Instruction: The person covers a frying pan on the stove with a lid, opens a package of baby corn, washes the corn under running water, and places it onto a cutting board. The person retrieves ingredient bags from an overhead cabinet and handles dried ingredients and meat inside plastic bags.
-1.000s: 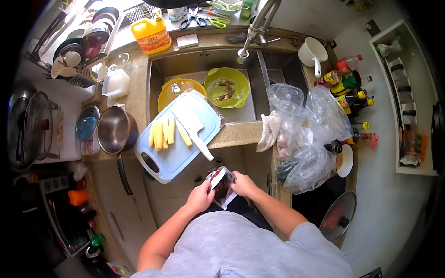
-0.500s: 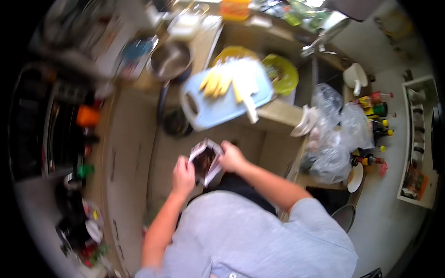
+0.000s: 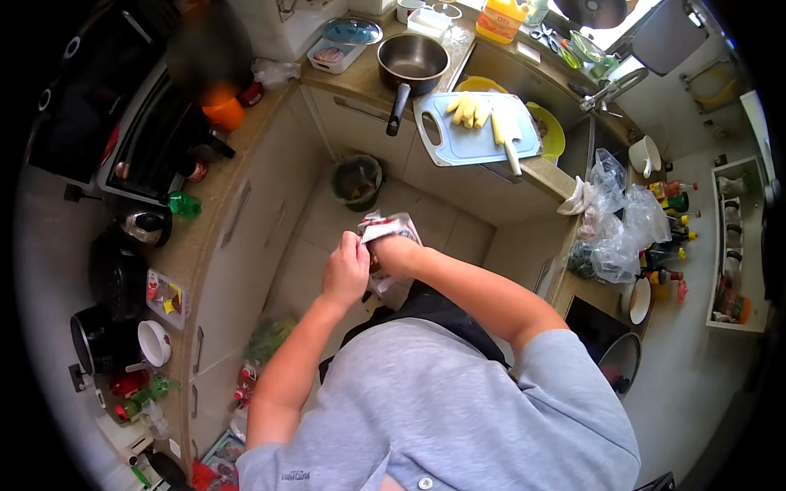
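Left hand (image 3: 348, 268): fingers together, pinched on the near-left rim of the packet (image 3: 396, 224).
Right hand (image 3: 396, 255): sunk in the packet's mouth; its fingers are hidden, so I cannot tell whether they are apart or closed on anything.
Packet: white and red, held up in front of the waist, off the surface (image 3: 562, 180) and below the cutting board's near edge; contents mostly hidden.
Step in hand: by my reading, reaching into the opened packet.
Next move: would call for the left fingers to steady the rim while the right hand comes out without tearing it.
Bin (image 3: 364, 203): on the floor beyond the packet.
Cutting board (image 3: 458, 147): jutting past the surface's front edge, bearing yellow pieces (image 3: 469, 110) and a knife (image 3: 509, 141), handle over the board's near edge.
Saucepan (image 3: 413, 59): near the surface's front edge, left of the board.
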Demonstrator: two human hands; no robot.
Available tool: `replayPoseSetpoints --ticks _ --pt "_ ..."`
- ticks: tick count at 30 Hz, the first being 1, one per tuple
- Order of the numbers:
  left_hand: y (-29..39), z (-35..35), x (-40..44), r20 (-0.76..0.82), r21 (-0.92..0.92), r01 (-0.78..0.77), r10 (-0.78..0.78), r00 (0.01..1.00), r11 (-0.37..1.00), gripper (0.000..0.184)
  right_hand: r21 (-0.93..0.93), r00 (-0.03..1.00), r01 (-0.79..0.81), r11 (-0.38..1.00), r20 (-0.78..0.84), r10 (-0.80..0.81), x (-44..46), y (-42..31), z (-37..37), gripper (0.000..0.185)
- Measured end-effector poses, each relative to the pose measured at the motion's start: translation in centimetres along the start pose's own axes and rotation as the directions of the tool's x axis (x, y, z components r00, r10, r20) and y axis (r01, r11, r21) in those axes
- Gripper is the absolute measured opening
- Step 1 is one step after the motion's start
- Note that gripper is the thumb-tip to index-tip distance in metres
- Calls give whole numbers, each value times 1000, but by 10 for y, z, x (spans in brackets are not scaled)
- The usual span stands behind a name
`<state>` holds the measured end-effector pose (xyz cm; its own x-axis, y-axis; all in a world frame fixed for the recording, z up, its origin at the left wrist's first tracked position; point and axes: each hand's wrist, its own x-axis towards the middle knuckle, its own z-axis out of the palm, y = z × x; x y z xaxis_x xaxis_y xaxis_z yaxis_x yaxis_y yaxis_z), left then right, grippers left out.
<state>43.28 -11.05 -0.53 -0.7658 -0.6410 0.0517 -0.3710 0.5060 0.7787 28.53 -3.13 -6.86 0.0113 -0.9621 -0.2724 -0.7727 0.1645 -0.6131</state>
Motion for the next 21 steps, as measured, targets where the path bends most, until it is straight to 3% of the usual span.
replayPoseSetpoints --ticks 1,2,4,8,9,10,11,12,14,17,18,20,21 --pt "0 -2 -3 -9 -5 -9 9 1000 1000 12 -12 995 -5 1000 103 6 11 -3 5 16" --pt "-1 -3 -6 -14 -2 -15 15 1000 1000 12 11 991 -94 996 100 92 20 -14 10 17" --pt "-2 -4 -14 -16 -10 -38 37 999 999 12 -6 990 -72 997 121 72 28 -12 31 22" --pt "-25 0 -15 -76 -50 74 -78 994 996 9 26 973 -207 978 111 203 37 -33 30 24" --pt "-26 -3 -13 -59 -27 50 -52 997 998 9 111 956 -291 950 78 283 35 -41 24 24" --pt "-25 -8 -12 -42 0 29 -29 999 1000 10 235 926 -371 898 171 337 31 -46 6 23" --pt "-25 -9 -10 -43 8 44 -43 998 999 9 345 923 -377 859 68 378 28 -49 5 22" --pt "-27 -9 -8 -44 19 64 -63 997 998 9 234 961 -262 936 -30 276 28 -44 9 19" --pt "-39 -3 -1 -35 68 100 -98 995 993 10 4 960 -250 968 133 248 14 -38 6 17" --pt "-28 8 13 24 45 113 -115 993 993 10 297 915 -160 941 -314 255 -29 -34 -23 12" --pt "-20 12 20 53 42 134 -136 989 990 10 303 910 -166 939 -320 264 -39 -27 -33 12" --pt "-6 25 32 74 81 137 -143 987 987 11 513 750 3 858 -569 338 -61 -15 -55 11" --pt "-4 34 37 60 74 102 -106 992 992 12 573 686 61 817 -619 383 -75 -10 -76 12"
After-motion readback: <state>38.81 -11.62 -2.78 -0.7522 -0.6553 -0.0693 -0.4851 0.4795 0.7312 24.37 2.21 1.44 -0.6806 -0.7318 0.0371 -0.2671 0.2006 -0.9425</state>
